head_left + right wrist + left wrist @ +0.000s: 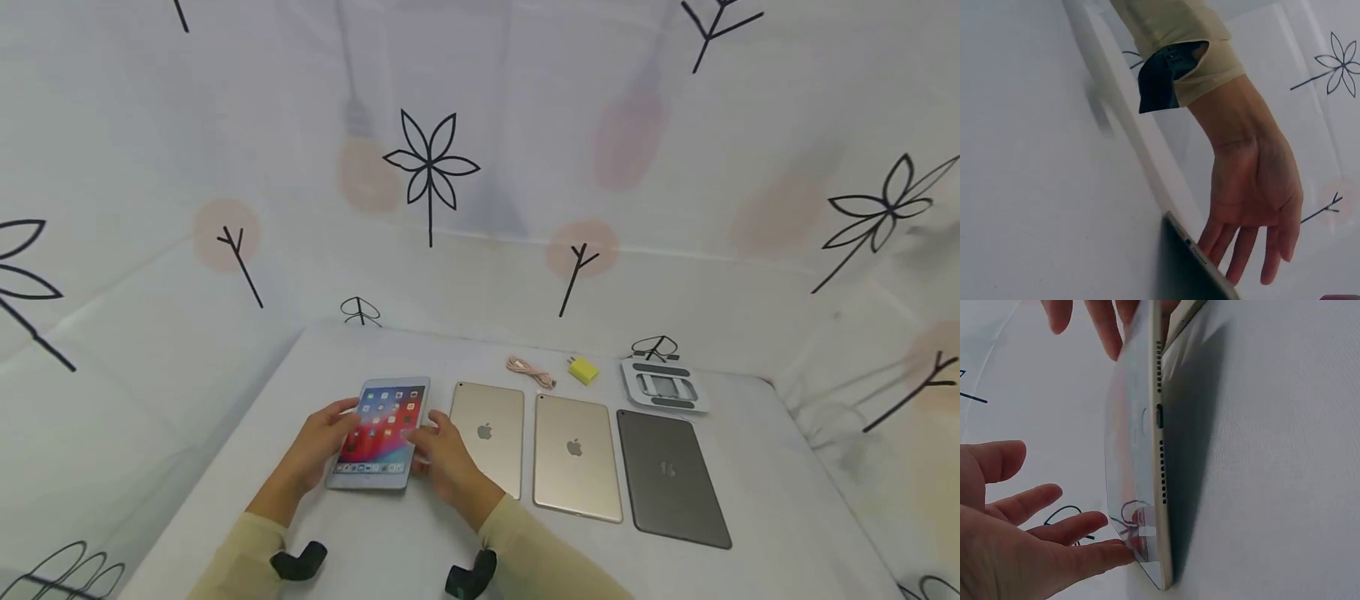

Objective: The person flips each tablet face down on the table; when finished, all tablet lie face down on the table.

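Note:
A white-fronted tablet with its screen lit lies at the left of the group, showing a red and blue picture with app icons. My left hand is at its left edge; in the left wrist view its fingers are extended and the fingertips meet the tablet's edge. My right hand holds the opposite edge, thumb over the screen side and a finger behind. Seen from the left wrist, the tablet stands tilted over its shadow, speaker holes and charging port facing the camera.
Right of the lit tablet lie two gold tablets, one partly behind my right hand and another, then a dark grey tablet, all backs up. Behind them are a coiled cable, a yellow charger plug and a folded stand.

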Demonstrator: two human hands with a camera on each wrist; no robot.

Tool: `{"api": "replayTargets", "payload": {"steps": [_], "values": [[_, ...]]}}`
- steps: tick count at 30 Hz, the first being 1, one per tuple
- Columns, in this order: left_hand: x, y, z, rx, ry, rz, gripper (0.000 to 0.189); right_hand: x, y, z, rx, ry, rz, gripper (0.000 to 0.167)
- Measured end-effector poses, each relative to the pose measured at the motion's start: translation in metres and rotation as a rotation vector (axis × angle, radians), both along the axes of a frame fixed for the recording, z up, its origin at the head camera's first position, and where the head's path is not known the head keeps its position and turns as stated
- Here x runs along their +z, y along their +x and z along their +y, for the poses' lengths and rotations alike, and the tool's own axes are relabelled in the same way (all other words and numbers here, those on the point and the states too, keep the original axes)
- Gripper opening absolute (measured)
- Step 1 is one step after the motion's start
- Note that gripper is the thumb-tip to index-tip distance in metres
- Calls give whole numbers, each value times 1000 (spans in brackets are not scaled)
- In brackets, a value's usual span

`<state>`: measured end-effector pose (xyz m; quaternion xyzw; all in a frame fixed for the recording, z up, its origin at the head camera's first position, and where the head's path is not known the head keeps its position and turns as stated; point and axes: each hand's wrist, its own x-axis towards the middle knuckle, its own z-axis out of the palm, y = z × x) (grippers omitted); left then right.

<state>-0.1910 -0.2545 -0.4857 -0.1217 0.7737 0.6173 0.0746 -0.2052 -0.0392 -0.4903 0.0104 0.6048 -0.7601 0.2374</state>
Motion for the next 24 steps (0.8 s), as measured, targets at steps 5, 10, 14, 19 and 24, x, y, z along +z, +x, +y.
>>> {"api": "replayTargets", "payload": {"steps": [5, 10, 14, 19, 24], "values": [[5, -3, 10, -20, -36, -54, 59, 2, -3, 0, 104, -94, 36, 71], [9, -9, 17, -85, -93, -40, 70, 3, -3, -2, 214, -150, 124, 70], [13, -10, 21, -133, -100, -20, 74, 2, -2, -5, 311, -190, 140, 77], [16, -7, 25, -167, -112, 20, 75, -2, -2, -9, 428, -223, 159, 90], [23, -2, 27, -179, -38, 36, 76, -5, -2, -10, 470, -185, 228, 92]]}}
